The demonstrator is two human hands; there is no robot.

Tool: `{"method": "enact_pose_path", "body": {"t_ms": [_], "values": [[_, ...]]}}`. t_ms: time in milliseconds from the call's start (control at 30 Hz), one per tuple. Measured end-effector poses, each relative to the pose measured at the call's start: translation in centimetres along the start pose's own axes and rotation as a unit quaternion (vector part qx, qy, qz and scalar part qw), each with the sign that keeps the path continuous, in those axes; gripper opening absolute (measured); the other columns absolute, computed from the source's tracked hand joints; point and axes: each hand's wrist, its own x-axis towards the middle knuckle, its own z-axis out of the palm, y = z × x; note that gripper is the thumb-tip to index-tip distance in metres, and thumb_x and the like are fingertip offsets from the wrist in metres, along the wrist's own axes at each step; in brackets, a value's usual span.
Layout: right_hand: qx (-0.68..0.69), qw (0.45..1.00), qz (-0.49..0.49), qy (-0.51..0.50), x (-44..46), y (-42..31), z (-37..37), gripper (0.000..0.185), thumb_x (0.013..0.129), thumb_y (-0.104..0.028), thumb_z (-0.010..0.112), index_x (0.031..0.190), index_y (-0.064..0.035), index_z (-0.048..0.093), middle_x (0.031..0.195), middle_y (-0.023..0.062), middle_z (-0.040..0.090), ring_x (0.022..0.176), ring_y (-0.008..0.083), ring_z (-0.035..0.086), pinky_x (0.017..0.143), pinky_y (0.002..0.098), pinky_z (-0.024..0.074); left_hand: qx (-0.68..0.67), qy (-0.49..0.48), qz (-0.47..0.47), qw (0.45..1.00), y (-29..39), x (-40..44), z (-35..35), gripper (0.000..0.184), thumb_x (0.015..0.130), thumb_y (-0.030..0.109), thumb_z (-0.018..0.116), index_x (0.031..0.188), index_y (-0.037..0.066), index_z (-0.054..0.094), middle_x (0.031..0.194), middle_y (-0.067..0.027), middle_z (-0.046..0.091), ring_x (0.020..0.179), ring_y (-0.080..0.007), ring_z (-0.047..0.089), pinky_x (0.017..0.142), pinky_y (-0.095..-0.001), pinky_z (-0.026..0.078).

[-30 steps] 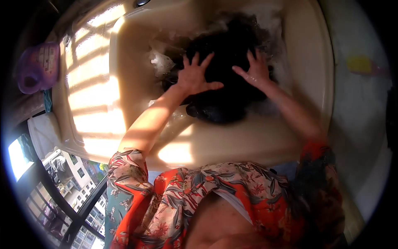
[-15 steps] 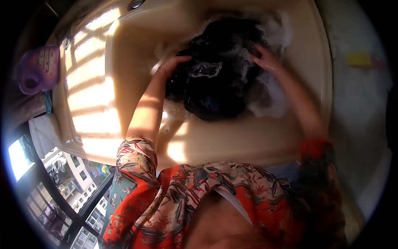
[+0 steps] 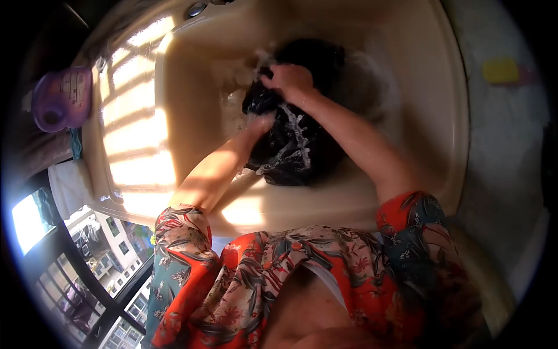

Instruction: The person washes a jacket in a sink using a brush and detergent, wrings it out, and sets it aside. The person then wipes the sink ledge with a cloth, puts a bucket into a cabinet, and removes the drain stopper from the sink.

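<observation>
A wet black cloth garment [image 3: 314, 145] lies bunched in the beige tub [image 3: 430, 116], streaked with white suds. My right hand [image 3: 290, 80] has its fingers curled round a fold at the garment's upper left. Just below it, my left hand [image 3: 261, 123] is against the garment's left side, its fingers mostly hidden by the black cloth. Soapy water surrounds the cloth. Which kind of garment it is, I cannot make out.
A purple bottle [image 3: 61, 99] stands on the left beyond the tub's sunlit rim. A metal fitting [image 3: 196, 9] sits at the top edge. To the right is a yellow and pink object [image 3: 501, 71]; a window [image 3: 93, 273] is at lower left.
My right hand has moved left across the garment and closed on a fold. My left hand has shifted right and down. The cloth is gathered into a narrower bunch, with less foam around it.
</observation>
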Motion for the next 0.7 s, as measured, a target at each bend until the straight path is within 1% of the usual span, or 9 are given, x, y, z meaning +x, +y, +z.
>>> {"method": "enact_pose_path", "body": {"t_ms": [67, 100, 200, 300, 400, 467, 533, 600, 700], "values": [[0.035, 0.992, 0.075, -0.090, 1.2, 4.9, -1.7, 0.048, 0.079, -0.051, 0.050, 0.097, -0.0081, 0.062, 0.096, 0.0156, 0.062, 0.093, 0.0302, 0.058, 0.077, 0.0382, 0.0467, 0.027, -0.007, -0.047, 0.999, 2.1, -1.2, -2.1, 0.033, 0.085, 0.021, 0.048, 0.106, -0.002, 0.058, 0.104, -0.0176, 0.059, 0.099, -0.0268, 0.055, 0.090, -0.0354, 0.041], [0.024, 1.000, 0.006, -0.005, 0.4, 9.3, -1.6, 0.051, 0.080, -0.048, 0.054, 0.103, -0.0021, 0.060, 0.105, 0.0162, 0.060, 0.100, 0.0289, 0.056, 0.081, 0.0366, 0.0458, -0.010, 0.001, -0.078, 0.997, 3.1, -1.9, -3.6, 0.033, 0.084, 0.022, 0.050, 0.105, -0.002, 0.059, 0.104, -0.0188, 0.059, 0.100, -0.0272, 0.054, 0.089, -0.0354, 0.041], [-0.005, 0.972, 0.207, -0.108, 0.6, 17.8, -6.7, 0.052, 0.078, -0.044, 0.060, 0.111, -0.0043, 0.056, 0.107, 0.0181, 0.058, 0.097, 0.0258, 0.058, 0.080, 0.0353, 0.0459, -0.144, 0.016, -0.082, 0.986, 3.0, -2.7, -9.5, 0.050, 0.079, 0.037, 0.056, 0.114, 0.002, 0.055, 0.108, -0.0211, 0.057, 0.103, -0.0299, 0.053, 0.090, -0.0357, 0.041], [-0.042, 0.987, 0.158, 0.006, -2.0, 14.8, -10.3, 0.062, 0.076, -0.050, 0.060, 0.122, -0.0098, 0.048, 0.119, 0.0198, 0.047, 0.099, 0.0302, 0.054, 0.081, 0.0383, 0.0452, 0.214, 0.209, 0.061, 0.952, 3.6, -1.5, -8.2, 0.067, 0.074, 0.049, 0.058, 0.126, 0.008, 0.045, 0.124, -0.0217, 0.046, 0.113, -0.0313, 0.046, 0.093, -0.0375, 0.039], [-0.217, 0.973, 0.043, 0.071, -6.7, 8.5, -5.4, 0.057, 0.079, -0.047, 0.056, 0.126, -0.0154, 0.046, 0.128, 0.0183, 0.041, 0.117, 0.0422, 0.035, 0.088, 0.0517, 0.0388, 0.424, 0.126, 0.009, 0.897, 4.7, -0.8, -0.3, 0.102, 0.060, 0.070, 0.059, 0.139, 0.017, 0.021, 0.140, -0.0198, 0.022, 0.127, -0.0430, 0.020, 0.088, -0.0703, 0.024], [-0.266, 0.962, 0.046, 0.043, -7.2, 9.3, -2.2, 0.058, 0.078, -0.044, 0.058, 0.127, -0.0168, 0.043, 0.131, 0.0163, 0.033, 0.119, 0.0450, 0.027, 0.086, 0.0576, 0.0375, 0.503, 0.079, -0.010, 0.861, 4.0, 1.1, 1.5, 0.104, 0.061, 0.069, 0.059, 0.139, 0.012, 0.019, 0.138, -0.0210, 0.024, 0.126, -0.0428, 0.022, 0.091, -0.0663, 0.025], [-0.230, 0.970, 0.058, 0.044, -5.0, 12.7, -0.2, 0.044, 0.076, -0.036, 0.061, 0.112, -0.0126, 0.054, 0.117, 0.0158, 0.049, 0.104, 0.0350, 0.049, 0.086, 0.0490, 0.0416, 0.443, 0.046, 0.039, 0.894, -1.2, 6.5, 3.1, 0.093, 0.063, 0.065, 0.060, 0.132, 0.008, 0.034, 0.130, -0.0223, 0.035, 0.122, -0.0407, 0.030, 0.093, -0.0591, 0.029], [-0.469, 0.836, -0.077, -0.272, -0.3, 12.9, -3.5, 0.038, 0.078, -0.027, 0.059, 0.114, -0.0158, 0.056, 0.108, 0.0156, 0.055, 0.103, 0.0303, 0.051, 0.088, 0.0434, 0.0406, 0.398, 0.052, 0.055, 0.914, -1.3, 9.1, 2.6, 0.078, 0.064, 0.058, 0.061, 0.119, 0.004, 0.047, 0.119, -0.0227, 0.046, 0.115, -0.0382, 0.040, 0.093, -0.0513, 0.033], [-0.321, 0.919, 0.084, -0.212, 2.3, 11.6, -5.7, 0.037, 0.074, -0.025, 0.062, 0.108, -0.0102, 0.060, 0.102, 0.0149, 0.060, 0.101, 0.0308, 0.053, 0.085, 0.0396, 0.0435, 0.361, 0.098, 0.047, 0.926, 4.0, 8.7, 0.6, 0.053, 0.065, 0.044, 0.064, 0.096, 0.001, 0.061, 0.101, -0.0213, 0.058, 0.101, -0.0343, 0.053, 0.088, -0.0408, 0.041]]}}
